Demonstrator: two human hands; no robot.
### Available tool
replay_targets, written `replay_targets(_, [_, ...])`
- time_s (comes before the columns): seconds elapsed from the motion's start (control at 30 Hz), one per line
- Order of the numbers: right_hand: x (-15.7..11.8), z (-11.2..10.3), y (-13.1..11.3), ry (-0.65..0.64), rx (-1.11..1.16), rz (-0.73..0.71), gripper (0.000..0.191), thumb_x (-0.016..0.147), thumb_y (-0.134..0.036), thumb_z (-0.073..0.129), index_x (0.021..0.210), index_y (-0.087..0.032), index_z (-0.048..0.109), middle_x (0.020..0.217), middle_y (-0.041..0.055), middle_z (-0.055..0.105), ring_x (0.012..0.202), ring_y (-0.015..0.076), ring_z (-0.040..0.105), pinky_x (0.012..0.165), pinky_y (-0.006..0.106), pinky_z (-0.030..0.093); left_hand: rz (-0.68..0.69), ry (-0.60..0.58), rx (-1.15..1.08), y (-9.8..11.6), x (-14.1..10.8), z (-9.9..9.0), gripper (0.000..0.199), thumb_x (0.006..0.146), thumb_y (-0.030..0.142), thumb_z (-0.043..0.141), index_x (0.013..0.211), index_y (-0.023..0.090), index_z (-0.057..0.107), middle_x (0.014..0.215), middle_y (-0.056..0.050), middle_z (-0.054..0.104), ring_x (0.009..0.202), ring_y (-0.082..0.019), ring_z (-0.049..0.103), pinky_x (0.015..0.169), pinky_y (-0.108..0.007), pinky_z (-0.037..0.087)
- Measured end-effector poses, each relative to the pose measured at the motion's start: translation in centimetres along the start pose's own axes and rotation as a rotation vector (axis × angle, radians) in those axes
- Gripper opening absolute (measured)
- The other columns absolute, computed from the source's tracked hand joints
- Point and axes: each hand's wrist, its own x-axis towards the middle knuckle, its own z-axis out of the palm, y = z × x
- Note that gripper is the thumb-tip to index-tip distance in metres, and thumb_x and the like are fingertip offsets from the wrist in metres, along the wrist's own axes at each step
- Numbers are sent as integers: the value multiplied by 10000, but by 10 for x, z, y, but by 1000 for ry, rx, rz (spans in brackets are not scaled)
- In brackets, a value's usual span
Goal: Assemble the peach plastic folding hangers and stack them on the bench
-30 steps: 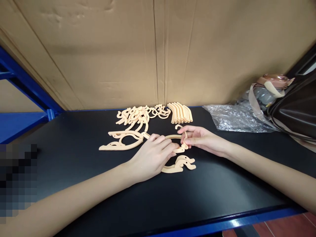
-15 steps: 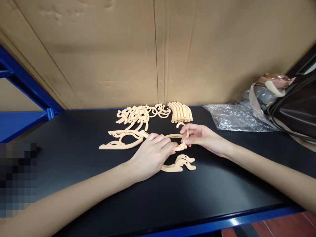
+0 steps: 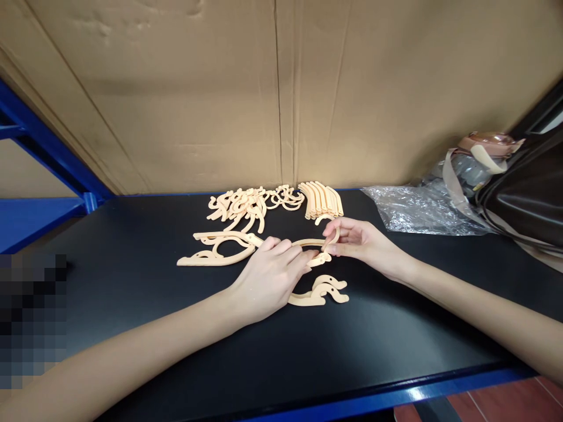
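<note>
Your L hand (image 3: 273, 278) hides pt of the hanger (image 3: 319, 259); R hand (image 3: 363, 239) covers mid hook (image 3: 324, 217). Bag (image 3: 528, 190) cut off, R edge.

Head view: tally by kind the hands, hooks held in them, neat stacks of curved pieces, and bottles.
Left hand and right hand: 2
Held hook: 1
Neat stack: 1
Bottle: 1
Total: 5
</note>
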Motion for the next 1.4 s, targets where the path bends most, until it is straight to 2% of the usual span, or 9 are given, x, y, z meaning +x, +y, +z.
replay_targets(0.37, [-3, 5, -2, 41, -16, -23, 212, 751, -301, 737, 891, -213, 605, 824, -26, 620, 794, 123, 615, 828, 313, 493, -20, -21, -5, 1, 0, -1, 371, 973, 167, 292, 1136, 104, 620, 891, -100, 686, 719, -197, 510, 636, -320, 308])
replay_targets(0.7, [-5, 11, 4, 53, -55, -43, 163, 769, -317, 715, 813, -194, 618, 780, -23, 605, 734, 114, 582, 738, 285, 482, -46, -16, -47, -1, 1, 0, 321, 983, 183, 325, 1084, 116, 622, 971, -89, 688, 764, -184, 535, 665, -327, 316])
replay_targets(0.87, [-5, 11, 3, 25, -166, -118, 137, 832, -338, 642, 851, -205, 614, 825, -1, 623, 775, 141, 605, 730, 306, 500, -170, -87, -74, 5, 5, -6, 315, 971, 186, 334, 1120, 122, 604, 909, -88, 671, 766, -205, 543, 677, -345, 349])
replay_targets(0.93, [-6, 10, 1, 33, -205, -164, 181, 849, -329, 624, 996, -228, 598, 909, 11, 636, 831, 150, 618, 775, 323, 510, -289, -148, -200, 9, 8, -13, 301, 959, 166, 341, 1120, 137, 594, 925, -80, 663, 794, -209, 565, 696, -350, 387])
replay_targets(1.03, [-6, 7, -1, 107, -273, -239, 396, 862, -312, 613, 1230, -272, 473, 987, 19, 641, 895, 162, 622, 810, 339, 516, -553, -204, -566, 10, 13, -28, 270, 943, 197, 383, 1166, 189, 537, 929, -47, 640, 745, -174, 590, 649, -309, 450])
replay_targets(1.1, [-6, 3, 1, 143, -393, -283, 380, 876, -315, 593, 1234, -277, 474, 994, 23, 642, 903, 171, 619, 790, 339, 520, -715, -224, -878, 6, 14, -38, 282, 924, 255, 431, 1201, 222, 477, 916, -28, 609, 632, -134, 567, 520, -250, 458])
replay_targets(1.2, [-3, -2, 7, 129, -658, -336, 294, 895, -308, 560, 1186, -268, 546, 1087, 38, 626, 953, 181, 606, 822, 348, 517, -862, -235, -1277, -3, 11, -49, 308, 868, 260, 513, 1164, 220, 440, 947, -30, 568, 568, -106, 532, 376, -198, 446])
replay_targets(1.3, [0, -4, 12, 106, -897, -369, 281, 910, -302, 540, 1182, -241, 575, 1143, 56, 613, 1040, 203, 581, 889, 370, 494, -965, -226, -1485, -12, 7, -53, 298, 818, 223, 590, 1082, 213, 453, 921, -24, 561, 595, -113, 553, 377, -209, 507])
replay_targets(1.4, [4, -3, 16, 108, -1058, -382, 239, 918, -327, 534, 1104, -207, 623, 1082, 67, 635, 1021, 215, 582, 877, 376, 481, -1073, -175, -1579, -18, 2, -51, 251, 820, 229, 608, 1024, 214, 462, 796, 15, 537, 540, -105, 538, 350, -207, 507])
